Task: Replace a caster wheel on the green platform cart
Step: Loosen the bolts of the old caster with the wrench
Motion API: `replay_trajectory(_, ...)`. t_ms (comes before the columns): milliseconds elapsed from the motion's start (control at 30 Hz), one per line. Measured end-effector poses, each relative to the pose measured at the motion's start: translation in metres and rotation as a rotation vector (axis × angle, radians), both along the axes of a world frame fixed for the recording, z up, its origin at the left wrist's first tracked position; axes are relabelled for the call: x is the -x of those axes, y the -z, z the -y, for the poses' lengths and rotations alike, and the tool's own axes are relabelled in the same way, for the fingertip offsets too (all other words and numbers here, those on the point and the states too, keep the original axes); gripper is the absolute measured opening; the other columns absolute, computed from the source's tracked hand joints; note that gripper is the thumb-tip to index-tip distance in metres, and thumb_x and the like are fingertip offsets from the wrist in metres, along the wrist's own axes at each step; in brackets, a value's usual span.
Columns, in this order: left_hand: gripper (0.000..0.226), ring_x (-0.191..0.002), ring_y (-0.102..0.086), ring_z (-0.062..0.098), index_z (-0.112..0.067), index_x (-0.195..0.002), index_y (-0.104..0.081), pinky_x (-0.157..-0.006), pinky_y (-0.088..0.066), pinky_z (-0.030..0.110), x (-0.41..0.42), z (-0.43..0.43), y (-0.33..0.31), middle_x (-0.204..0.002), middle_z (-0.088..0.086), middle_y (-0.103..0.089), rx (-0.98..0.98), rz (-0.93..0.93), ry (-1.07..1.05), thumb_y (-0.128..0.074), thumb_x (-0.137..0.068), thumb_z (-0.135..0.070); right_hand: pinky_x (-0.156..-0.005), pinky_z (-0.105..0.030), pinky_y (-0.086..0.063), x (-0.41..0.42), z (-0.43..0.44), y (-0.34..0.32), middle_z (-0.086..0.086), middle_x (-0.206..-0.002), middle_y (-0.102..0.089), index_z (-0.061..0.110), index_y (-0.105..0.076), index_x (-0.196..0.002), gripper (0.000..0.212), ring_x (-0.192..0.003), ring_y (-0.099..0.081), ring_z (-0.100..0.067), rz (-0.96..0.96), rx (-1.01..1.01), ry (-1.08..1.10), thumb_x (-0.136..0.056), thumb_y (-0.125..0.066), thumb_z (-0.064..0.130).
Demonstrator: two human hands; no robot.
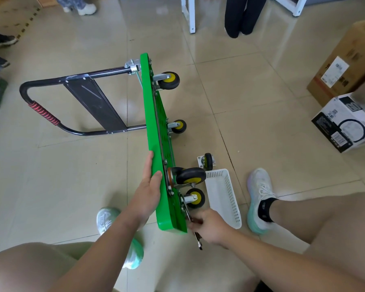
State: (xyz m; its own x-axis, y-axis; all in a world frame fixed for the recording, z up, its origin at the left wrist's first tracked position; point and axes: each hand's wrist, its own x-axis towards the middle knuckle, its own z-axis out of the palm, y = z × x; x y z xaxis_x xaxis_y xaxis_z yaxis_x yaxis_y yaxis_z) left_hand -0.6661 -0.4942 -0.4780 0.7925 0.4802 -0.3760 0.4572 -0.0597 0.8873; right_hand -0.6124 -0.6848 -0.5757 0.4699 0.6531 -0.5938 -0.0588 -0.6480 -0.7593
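Hands steadying green cart (154,131) (on edge), yellow-hubbed casters

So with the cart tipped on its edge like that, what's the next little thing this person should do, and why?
Probably turn the wrench in the right hand on the bolt at the nearest caster. The left hand braces the green deck, and a loose caster lies beside the white basket.

Green cart (154,131) on edge, wrench (195,230) at caster (195,198).
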Motion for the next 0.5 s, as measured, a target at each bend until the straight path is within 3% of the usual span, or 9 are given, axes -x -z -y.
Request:
replay_trajectory(67,0.057,-0.135,-0.051,0.015,-0.072,-0.149,-0.010,-0.119,-0.039,0.049,0.000,0.001,-0.001,-0.154,-0.014,-0.041,0.005,0.006,-0.004,-0.030,-0.109,-0.037,-0.062,-0.004,-0.041,0.002,0.002,-0.011,0.010,-0.090,-0.071,0.020,-0.075,-0.112,0.019,-0.079,-0.062,-0.001,-0.044,-0.021,0.017,-0.096,-0.065,0.020)
replay_trajectory(133,0.058,-0.135,-0.051,0.016,-0.074,-0.147,-0.010,-0.118,-0.039,0.050,0.000,0.002,-0.003,-0.155,-0.014,-0.041,0.008,0.004,-0.005,-0.031,-0.103,-0.043,-0.064,-0.010,-0.049,0.003,0.000,-0.022,0.012,-0.079,-0.069,0.023,-0.076,-0.101,0.014,-0.070,-0.064,-0.002,-0.101,-0.031,0.026,-0.095,-0.065,0.017)
replay_trajectory(200,0.060,-0.133,-0.054,0.018,-0.078,-0.145,-0.011,-0.117,-0.041,0.051,0.000,0.002,-0.003,-0.155,-0.012,-0.044,0.014,-0.001,-0.010,-0.032,-0.095,-0.050,-0.077,-0.024,-0.058,0.005,-0.005,-0.033,0.008,-0.080,-0.072,0.026,-0.074,-0.090,0.012,-0.077,-0.070,-0.012,-0.130,-0.020,0.035,-0.094,-0.065,0.019)
replay_trajectory(300,0.060,-0.132,-0.056,0.021,-0.081,-0.141,-0.013,-0.115,-0.042,0.052,0.000,0.001,-0.002,-0.155,-0.011,-0.046,0.027,0.001,-0.014,-0.034,-0.092,-0.054,-0.091,-0.038,-0.057,0.004,-0.008,-0.040,0.003,-0.087,-0.077,0.025,-0.076,-0.085,0.014,-0.092,-0.073,-0.024,-0.151,-0.014,0.053,-0.093,-0.065,0.028)
replay_trajectory(500,0.059,-0.131,-0.057,0.021,-0.081,-0.141,-0.012,-0.114,-0.044,0.053,-0.001,0.001,-0.003,-0.155,-0.009,-0.046,0.032,-0.009,-0.006,-0.033,-0.093,-0.054,-0.092,-0.033,-0.054,0.002,-0.013,-0.041,0.005,-0.086,-0.076,0.023,-0.076,-0.084,0.017,-0.085,-0.070,-0.014,-0.201,-0.019,0.071,-0.095,-0.065,0.032)
